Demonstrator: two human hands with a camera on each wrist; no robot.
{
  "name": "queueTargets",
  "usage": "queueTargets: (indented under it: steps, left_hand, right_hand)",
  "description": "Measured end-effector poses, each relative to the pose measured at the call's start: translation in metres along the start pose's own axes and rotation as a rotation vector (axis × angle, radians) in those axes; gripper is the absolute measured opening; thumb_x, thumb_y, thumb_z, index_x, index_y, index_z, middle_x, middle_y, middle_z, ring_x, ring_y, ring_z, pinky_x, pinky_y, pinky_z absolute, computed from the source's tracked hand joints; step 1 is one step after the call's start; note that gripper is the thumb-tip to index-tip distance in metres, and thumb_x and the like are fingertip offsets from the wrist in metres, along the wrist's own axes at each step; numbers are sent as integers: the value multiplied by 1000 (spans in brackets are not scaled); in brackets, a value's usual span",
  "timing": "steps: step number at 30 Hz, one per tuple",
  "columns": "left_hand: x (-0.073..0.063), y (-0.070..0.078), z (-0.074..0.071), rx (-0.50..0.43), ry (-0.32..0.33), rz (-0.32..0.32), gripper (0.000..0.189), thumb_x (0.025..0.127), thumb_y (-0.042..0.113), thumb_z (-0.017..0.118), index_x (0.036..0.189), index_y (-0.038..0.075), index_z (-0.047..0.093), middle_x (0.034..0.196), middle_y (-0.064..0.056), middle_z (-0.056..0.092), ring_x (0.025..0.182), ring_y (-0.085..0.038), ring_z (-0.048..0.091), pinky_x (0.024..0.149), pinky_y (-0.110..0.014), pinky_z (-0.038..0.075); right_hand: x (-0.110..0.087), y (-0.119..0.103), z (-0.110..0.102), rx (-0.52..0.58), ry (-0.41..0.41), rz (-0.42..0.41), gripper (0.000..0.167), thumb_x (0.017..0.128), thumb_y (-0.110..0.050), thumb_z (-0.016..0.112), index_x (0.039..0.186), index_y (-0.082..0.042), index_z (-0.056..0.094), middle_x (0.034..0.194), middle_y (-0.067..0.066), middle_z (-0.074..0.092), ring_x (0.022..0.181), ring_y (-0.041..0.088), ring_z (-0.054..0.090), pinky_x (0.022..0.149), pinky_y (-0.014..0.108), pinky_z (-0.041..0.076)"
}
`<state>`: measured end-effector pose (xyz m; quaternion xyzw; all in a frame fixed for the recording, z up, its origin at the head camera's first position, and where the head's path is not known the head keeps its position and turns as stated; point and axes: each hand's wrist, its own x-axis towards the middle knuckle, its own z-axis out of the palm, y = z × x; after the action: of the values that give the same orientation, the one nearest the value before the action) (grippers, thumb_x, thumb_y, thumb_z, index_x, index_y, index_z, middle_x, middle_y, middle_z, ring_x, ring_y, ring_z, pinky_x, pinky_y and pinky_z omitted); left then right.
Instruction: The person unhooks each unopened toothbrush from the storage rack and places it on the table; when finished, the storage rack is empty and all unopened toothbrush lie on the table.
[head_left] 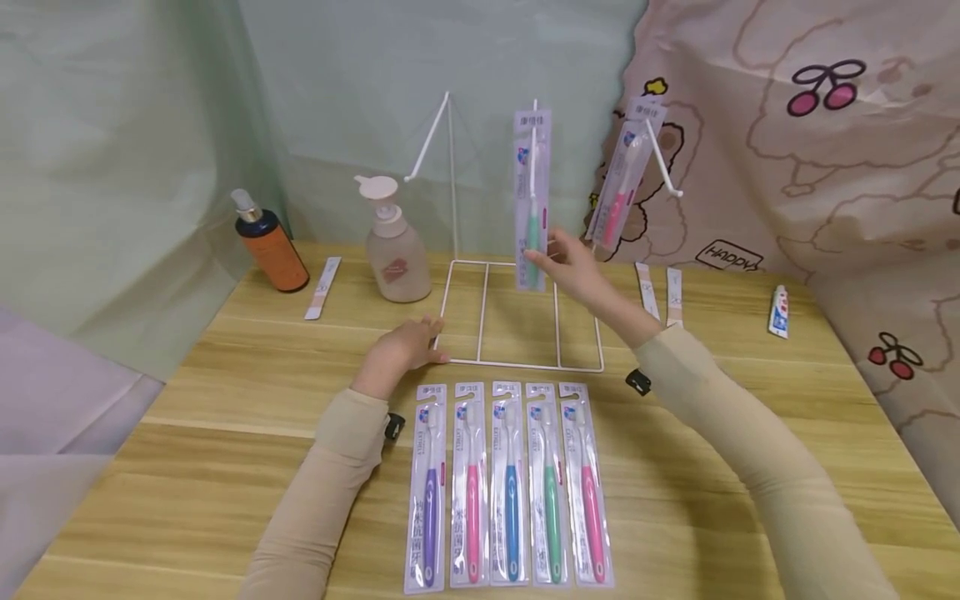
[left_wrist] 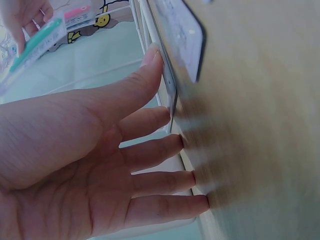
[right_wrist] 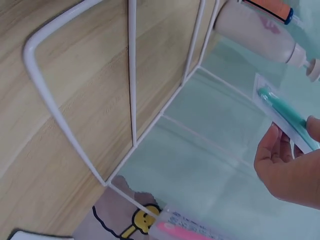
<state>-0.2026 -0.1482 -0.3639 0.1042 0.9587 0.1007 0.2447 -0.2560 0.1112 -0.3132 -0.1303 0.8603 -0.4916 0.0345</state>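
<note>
Between thumb and fingers, my right hand [head_left: 576, 268] pinches the lower part of a packaged green toothbrush [head_left: 522, 212], upright above a white wire rack [head_left: 517, 365]. The pack's top overlaps the rack's middle hook; whether it hangs there I cannot tell. My left hand [head_left: 401, 348] rests at the rack's front left corner. In the left wrist view its thumb touches the wire, and its fairly straight fingers [left_wrist: 155, 152] reach down to the table. A packaged pink toothbrush [head_left: 619, 187] hangs from the right hook, while the left hook [head_left: 426, 142] holds nothing.
Several packaged toothbrushes [head_left: 512, 483] lie in a row before the rack. A pump bottle [head_left: 397, 258] and an orange spray bottle [head_left: 273, 254] stand left. Paper strips [head_left: 322, 287] lie on both sides. A toothpaste tube [head_left: 779, 312] is at right, cloth behind.
</note>
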Motion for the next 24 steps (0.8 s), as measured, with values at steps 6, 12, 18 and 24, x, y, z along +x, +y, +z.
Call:
queueTargets:
  steps: [6, 12, 18, 24]
  left_hand:
    - [0, 0, 0, 8, 11, 9, 73, 92, 36, 55, 148, 6, 19, 152, -23, 15, 136, -44, 20, 111, -53, 24]
    - [1, -1, 1, 8, 14, 12, 73, 92, 36, 56, 148, 5, 20, 151, -23, 16, 136, -44, 21, 111, -53, 24]
    - [2, -2, 2, -8, 11, 7, 73, 92, 36, 56, 148, 7, 19, 152, -21, 14, 137, -43, 20, 111, -53, 23]
    - [1, -1, 0, 11, 2, 17, 74, 92, 36, 56, 148, 6, 18, 152, -23, 14, 137, -43, 19, 111, -52, 22]
  right_hand:
    - [-15, 0, -5, -26, -50, -24, 42, 94, -33, 55, 127, -9, 49, 115, 15, 61, 101, 27, 58, 80, 41, 50]
    - [-31, -2, -1, -60, -94, -55, 42, 94, -34, 53, 127, -9, 48, 110, 14, 63, 92, 28, 58, 70, 33, 46]
    - [-43, -5, 4, -20, -118, -86, 40, 95, -26, 54, 128, -5, 48, 107, 16, 64, 92, 28, 61, 75, 38, 51]
    - [-55, -8, 3, -13, -150, -89, 40, 95, -27, 54, 128, -6, 48, 111, 14, 63, 97, 25, 62, 82, 38, 52]
